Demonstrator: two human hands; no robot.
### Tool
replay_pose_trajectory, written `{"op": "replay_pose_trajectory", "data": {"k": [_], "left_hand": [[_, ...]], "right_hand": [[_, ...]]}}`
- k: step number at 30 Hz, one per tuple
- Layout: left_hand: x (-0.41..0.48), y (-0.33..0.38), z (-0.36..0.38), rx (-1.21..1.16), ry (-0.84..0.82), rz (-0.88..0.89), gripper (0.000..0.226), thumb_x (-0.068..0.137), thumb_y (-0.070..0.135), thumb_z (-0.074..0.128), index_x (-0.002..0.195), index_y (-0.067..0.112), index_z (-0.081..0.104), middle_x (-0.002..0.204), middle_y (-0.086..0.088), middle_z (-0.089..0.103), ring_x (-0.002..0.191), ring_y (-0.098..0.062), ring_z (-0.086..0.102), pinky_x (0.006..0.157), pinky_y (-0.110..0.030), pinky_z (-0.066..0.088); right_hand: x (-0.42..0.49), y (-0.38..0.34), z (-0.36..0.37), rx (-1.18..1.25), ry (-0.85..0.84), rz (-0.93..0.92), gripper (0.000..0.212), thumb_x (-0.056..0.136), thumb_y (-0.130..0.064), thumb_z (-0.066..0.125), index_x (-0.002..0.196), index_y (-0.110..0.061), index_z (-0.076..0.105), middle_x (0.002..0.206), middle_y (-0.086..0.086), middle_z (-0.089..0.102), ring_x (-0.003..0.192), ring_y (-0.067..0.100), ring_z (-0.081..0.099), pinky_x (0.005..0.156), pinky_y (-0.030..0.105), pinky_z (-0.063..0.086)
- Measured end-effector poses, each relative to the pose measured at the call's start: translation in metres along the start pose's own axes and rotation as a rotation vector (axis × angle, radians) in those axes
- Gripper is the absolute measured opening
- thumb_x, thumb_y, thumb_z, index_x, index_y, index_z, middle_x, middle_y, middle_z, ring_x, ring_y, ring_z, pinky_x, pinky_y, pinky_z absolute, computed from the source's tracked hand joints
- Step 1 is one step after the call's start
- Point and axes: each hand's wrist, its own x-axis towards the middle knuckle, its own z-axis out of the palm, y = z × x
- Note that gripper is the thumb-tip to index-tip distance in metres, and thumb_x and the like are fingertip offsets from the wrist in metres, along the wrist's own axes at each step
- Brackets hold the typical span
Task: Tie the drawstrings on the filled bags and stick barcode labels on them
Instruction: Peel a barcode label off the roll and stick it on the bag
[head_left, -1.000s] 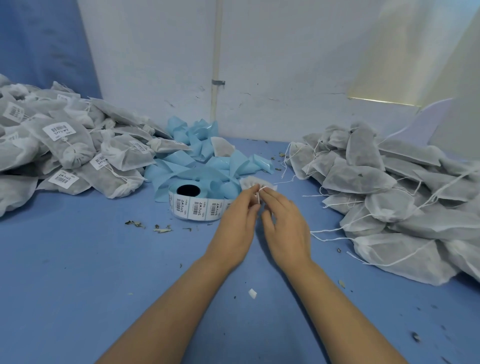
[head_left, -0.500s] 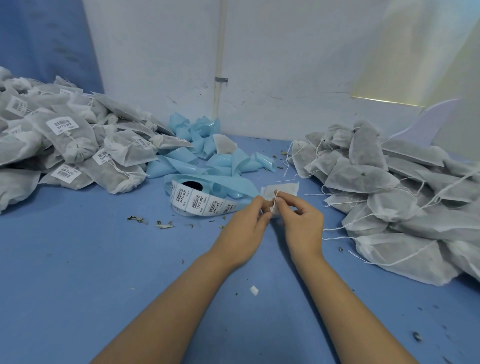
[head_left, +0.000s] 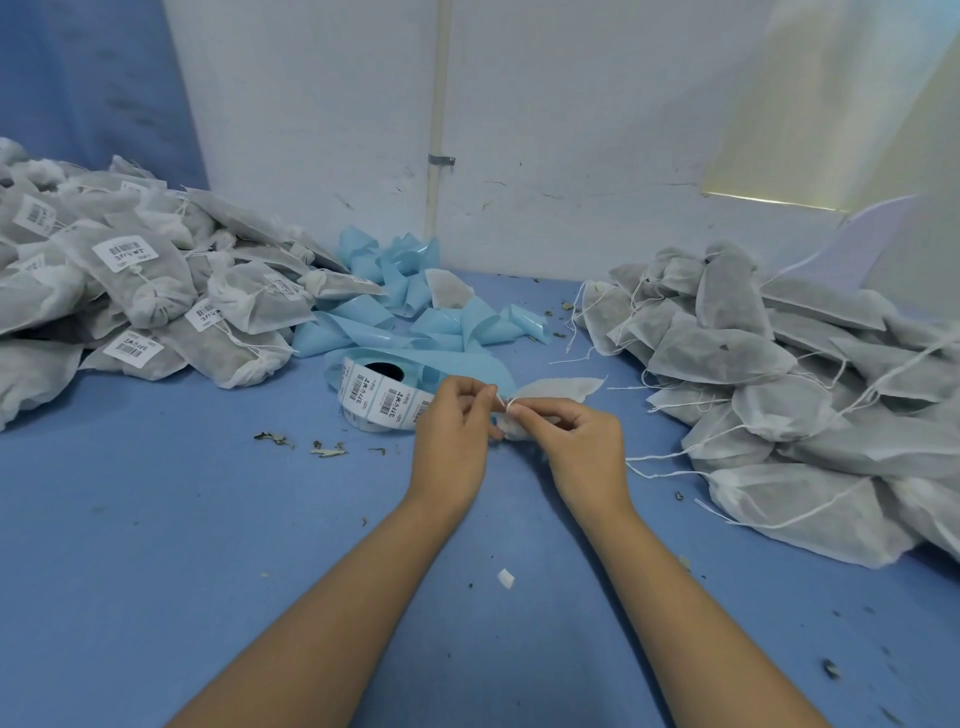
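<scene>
Far left of the fingers (head_left: 470, 392) lies a pile of labelled bags (head_left: 140, 291); the label roll (head_left: 379, 397) sits just left of them. The left hand (head_left: 452, 436) and right hand (head_left: 584, 447) each pinch the drawstring (head_left: 500, 401) of one bag (head_left: 558, 388); untied bags (head_left: 779, 374) heap to the right

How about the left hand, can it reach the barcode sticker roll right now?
Probably yes, once it lets go. The barcode label roll lies just past the left hand with nothing between them, but that hand and the right hand are both pinching the drawstring of a bag.
</scene>
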Motion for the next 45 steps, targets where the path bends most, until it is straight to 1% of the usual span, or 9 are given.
{"op": "replay_pose_trajectory", "data": {"k": [6, 11, 14, 17, 20, 25, 30, 36, 45], "left_hand": [[-0.003, 0.004, 0.002, -0.026, -0.031, 0.020, 0.015, 0.097, 0.014, 0.051, 0.082, 0.018, 0.049, 0.086, -0.015, 0.069, 0.052, -0.010, 0.058, 0.051, -0.017, 0.042], [-0.001, 0.005, 0.002, -0.177, -0.062, -0.041, 0.015, 0.097, 0.007, 0.049, 0.084, 0.014, 0.050, 0.083, -0.012, 0.068, 0.049, -0.010, 0.059, 0.045, -0.021, 0.046], [0.001, 0.005, 0.002, -0.251, -0.096, -0.070, 0.014, 0.097, 0.006, 0.048, 0.086, 0.013, 0.050, 0.085, -0.007, 0.069, 0.062, -0.014, 0.067, 0.051, -0.023, 0.052], [0.001, 0.003, 0.004, -0.288, -0.118, -0.065, 0.014, 0.097, 0.005, 0.049, 0.086, 0.013, 0.051, 0.080, -0.003, 0.069, 0.071, -0.013, 0.069, 0.062, -0.022, 0.055], [0.002, 0.002, 0.004, -0.221, -0.125, -0.027, 0.014, 0.096, 0.006, 0.051, 0.085, 0.014, 0.053, 0.078, -0.002, 0.068, 0.076, -0.009, 0.067, 0.072, -0.021, 0.054], [0.002, 0.001, 0.001, -0.053, -0.122, 0.019, 0.012, 0.095, 0.009, 0.053, 0.086, 0.016, 0.057, 0.085, -0.003, 0.069, 0.082, -0.011, 0.063, 0.080, -0.028, 0.048], [-0.002, 0.002, 0.003, 0.152, -0.151, 0.141, 0.008, 0.091, 0.008, 0.060, 0.086, 0.014, 0.061, 0.083, 0.005, 0.067, 0.080, -0.003, 0.062, 0.072, -0.008, 0.043], [0.000, 0.002, 0.001, 0.203, -0.106, 0.153, 0.005, 0.090, 0.006, 0.061, 0.088, 0.010, 0.063, 0.081, 0.006, 0.065, 0.074, 0.001, 0.059, 0.070, -0.006, 0.041], [0.000, 0.003, 0.002, 0.284, -0.071, 0.143, 0.003, 0.088, 0.007, 0.062, 0.090, 0.006, 0.065, 0.085, 0.000, 0.065, 0.078, -0.007, 0.056, 0.071, -0.006, 0.040]], "right_hand": [[-0.001, 0.002, 0.006, -0.169, 0.032, -0.025, 0.012, 0.081, -0.016, 0.074, 0.076, -0.027, 0.073, 0.081, -0.004, 0.073, 0.068, 0.007, 0.060, 0.069, 0.026, 0.047], [-0.004, 0.001, 0.012, -0.179, 0.081, -0.044, 0.014, 0.081, -0.012, 0.071, 0.075, -0.024, 0.067, 0.084, -0.003, 0.069, 0.071, 0.009, 0.057, 0.066, 0.016, 0.043], [-0.003, 0.000, 0.012, -0.086, 0.095, 0.025, 0.013, 0.080, -0.009, 0.070, 0.074, -0.021, 0.066, 0.087, 0.002, 0.068, 0.075, 0.014, 0.060, 0.069, 0.020, 0.046], [-0.001, 0.000, 0.011, -0.019, 0.107, 0.039, 0.017, 0.079, -0.006, 0.071, 0.072, -0.019, 0.065, 0.091, -0.002, 0.060, 0.070, -0.001, 0.056, 0.068, 0.014, 0.044], [0.000, -0.002, 0.008, 0.079, 0.104, 0.121, 0.014, 0.081, -0.009, 0.071, 0.071, -0.018, 0.065, 0.091, -0.004, 0.061, 0.072, 0.003, 0.057, 0.068, 0.013, 0.044], [0.002, -0.009, 0.001, 0.318, -0.024, 0.272, 0.018, 0.085, -0.003, 0.060, 0.069, -0.010, 0.064, 0.052, -0.011, 0.058, 0.048, -0.002, 0.049, 0.048, 0.008, 0.037], [0.007, -0.010, -0.005, 0.607, 0.003, 0.379, 0.023, 0.088, -0.004, 0.053, 0.067, -0.012, 0.060, 0.063, -0.003, 0.061, 0.054, 0.007, 0.052, 0.053, 0.015, 0.042], [0.008, -0.009, -0.005, 0.742, -0.040, 0.422, 0.019, 0.090, -0.007, 0.051, 0.073, -0.010, 0.059, 0.065, 0.000, 0.064, 0.058, 0.012, 0.064, 0.053, 0.018, 0.050], [0.009, -0.007, -0.009, 0.879, 0.023, 0.455, 0.013, 0.089, -0.008, 0.055, 0.077, -0.009, 0.061, 0.067, -0.001, 0.065, 0.051, 0.008, 0.056, 0.050, 0.016, 0.047]]}}
